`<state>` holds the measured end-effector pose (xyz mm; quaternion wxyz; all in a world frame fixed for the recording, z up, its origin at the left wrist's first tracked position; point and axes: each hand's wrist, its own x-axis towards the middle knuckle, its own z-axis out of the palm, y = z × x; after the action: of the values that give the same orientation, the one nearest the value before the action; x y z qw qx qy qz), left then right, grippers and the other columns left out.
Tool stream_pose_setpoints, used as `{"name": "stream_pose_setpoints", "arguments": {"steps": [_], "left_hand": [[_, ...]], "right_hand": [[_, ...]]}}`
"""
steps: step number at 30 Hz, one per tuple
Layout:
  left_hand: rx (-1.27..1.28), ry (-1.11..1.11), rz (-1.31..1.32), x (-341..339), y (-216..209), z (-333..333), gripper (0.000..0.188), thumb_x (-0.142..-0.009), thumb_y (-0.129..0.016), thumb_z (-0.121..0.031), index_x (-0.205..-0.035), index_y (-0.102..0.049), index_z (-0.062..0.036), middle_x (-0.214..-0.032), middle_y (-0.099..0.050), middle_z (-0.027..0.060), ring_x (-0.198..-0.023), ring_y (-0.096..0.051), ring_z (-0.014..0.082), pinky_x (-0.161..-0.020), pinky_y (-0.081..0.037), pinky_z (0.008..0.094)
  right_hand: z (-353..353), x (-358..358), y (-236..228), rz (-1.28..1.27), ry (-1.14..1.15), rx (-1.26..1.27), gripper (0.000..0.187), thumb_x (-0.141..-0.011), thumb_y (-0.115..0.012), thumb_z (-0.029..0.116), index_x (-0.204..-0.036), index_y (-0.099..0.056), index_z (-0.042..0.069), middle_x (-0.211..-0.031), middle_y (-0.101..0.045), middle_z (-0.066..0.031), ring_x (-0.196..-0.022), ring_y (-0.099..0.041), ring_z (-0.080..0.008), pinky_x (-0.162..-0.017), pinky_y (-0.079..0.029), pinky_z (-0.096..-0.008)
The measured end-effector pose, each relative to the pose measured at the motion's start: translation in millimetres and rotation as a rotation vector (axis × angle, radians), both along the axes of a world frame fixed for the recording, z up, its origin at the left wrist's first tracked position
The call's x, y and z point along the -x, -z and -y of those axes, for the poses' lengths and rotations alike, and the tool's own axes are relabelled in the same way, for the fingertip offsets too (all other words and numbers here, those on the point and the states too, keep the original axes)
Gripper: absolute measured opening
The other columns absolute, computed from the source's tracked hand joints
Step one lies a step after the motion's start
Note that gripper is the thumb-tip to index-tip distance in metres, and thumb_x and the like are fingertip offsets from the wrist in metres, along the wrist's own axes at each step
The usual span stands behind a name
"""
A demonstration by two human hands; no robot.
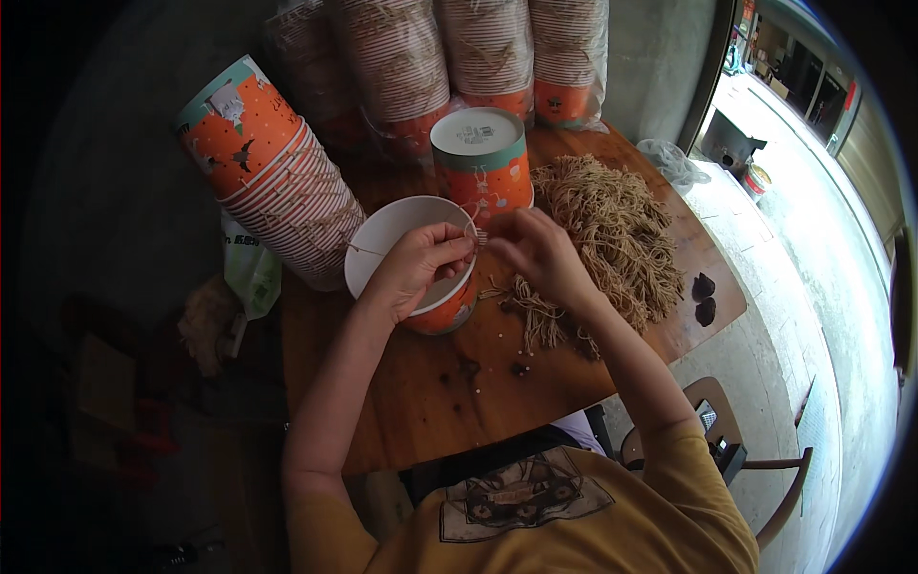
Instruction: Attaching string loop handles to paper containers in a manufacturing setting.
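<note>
1. Both forearms reach in from the near edge over the wooden table (430, 402).
2. Left hand (417, 265) rests on the rim of the open paper bucket (402, 230), fingers pinching a thin string (368, 251) stretched across its mouth.
3. Right hand (537, 251), just right of it, pinches the string's other end.
4. Farther right lies the heap of strings (612, 230); an upturned bucket (481, 163) stands behind.
5. Risk: the string may slip from either pinch, or a tug could tip the bucket.
</note>
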<state>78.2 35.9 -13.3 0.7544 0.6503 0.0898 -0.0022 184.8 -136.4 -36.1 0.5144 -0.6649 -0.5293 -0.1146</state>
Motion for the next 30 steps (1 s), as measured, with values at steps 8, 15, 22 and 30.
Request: {"name": "stream_pose_setpoints", "arguments": {"steps": [8, 15, 22, 30], "left_hand": [[0.084, 0.034, -0.145, -4, -8, 2, 0.010, -0.090, -0.060, -0.013, -0.099, -0.061, -0.0083, -0.088, -0.061, -0.0013, -0.075, -0.053, 0.0058, -0.067, -0.044, 0.0199], [0.147, 0.023, -0.205, -2, -9, 4, 0.010, -0.088, -0.058, -0.012, -0.098, -0.059, -0.0108, -0.093, -0.061, -0.0004, -0.081, -0.056, 0.0100, -0.075, -0.046, 0.0275], [0.021, -0.103, -0.112, 1, -10, 20, 0.008, -0.086, -0.056, -0.011, -0.093, -0.058, -0.0077, -0.086, -0.059, 0.0009, -0.077, -0.056, 0.0101, -0.071, -0.047, 0.0260], [-0.088, -0.127, -0.086, 1, -6, 19, 0.011, -0.086, -0.055, -0.005, -0.097, -0.053, -0.0060, -0.089, -0.057, 0.0023, -0.081, -0.056, 0.0096, -0.072, -0.046, 0.0244]], "right_hand": [[-4, 34, 7, -0.084, 0.118, 0.011, 0.018, -0.080, -0.068, 0.013, -0.084, -0.054, 0.004, -0.078, -0.056, -0.0083, -0.066, -0.061, -0.0255, -0.058, -0.050, -0.0347], [-3, 43, 6, 0.141, 0.110, -0.028, 0.015, -0.079, -0.069, 0.010, -0.088, -0.057, 0.005, -0.082, -0.056, -0.0081, -0.065, -0.061, -0.0245, -0.057, -0.050, -0.0350], [2, 38, 4, 0.283, 0.058, 0.035, 0.018, -0.077, -0.067, 0.012, -0.093, -0.058, 0.007, -0.085, -0.056, -0.0059, -0.078, -0.060, -0.0251, -0.065, -0.052, -0.0367], [11, 27, -5, 0.051, -0.076, 0.063, 0.016, -0.079, -0.059, 0.000, -0.094, -0.062, 0.005, -0.090, -0.057, -0.0094, -0.079, -0.058, -0.0269, -0.066, -0.050, -0.0336]]}}
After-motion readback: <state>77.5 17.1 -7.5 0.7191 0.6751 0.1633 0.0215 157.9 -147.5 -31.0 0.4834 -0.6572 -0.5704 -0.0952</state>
